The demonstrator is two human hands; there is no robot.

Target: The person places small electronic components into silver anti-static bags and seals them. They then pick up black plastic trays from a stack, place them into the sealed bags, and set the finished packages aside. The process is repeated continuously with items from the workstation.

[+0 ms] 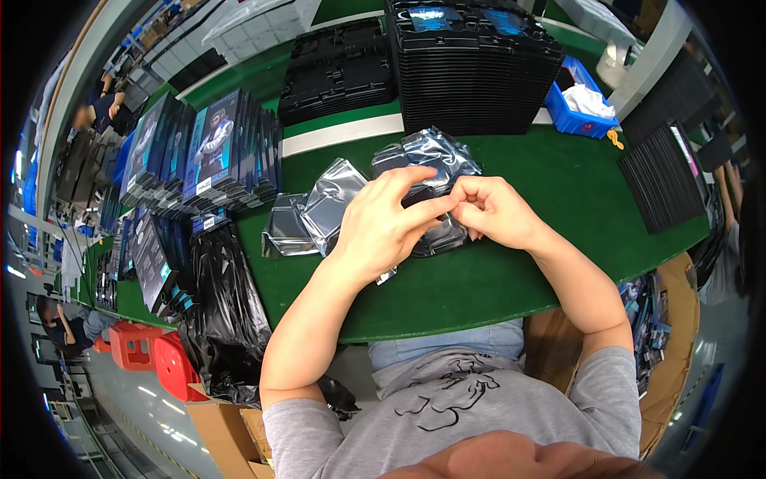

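Observation:
Several shiny grey antistatic bags lie crumpled on the green tabletop before me. My left hand (380,217) is curled round a dark, glossy antistatic bag (418,192), its index and middle fingers reaching across the top. At the bag's right side, my right hand (498,212) is closed in a pinch, its fingertips meeting those of the left. Whatever is between them is too small or hidden to name. A flat silver antistatic bag (329,201) rests left of my left hand. Beyond both hands sits another crumpled antistatic bag (441,152).
Black plastic trays (479,88) stand in a tall stack at the back, beside a lower tray stack (339,72). Printed boxes (214,156) line the left. A blue bin (576,120) and dark panels (664,180) are at right. Black plastic sheeting (227,295) drapes over the left edge.

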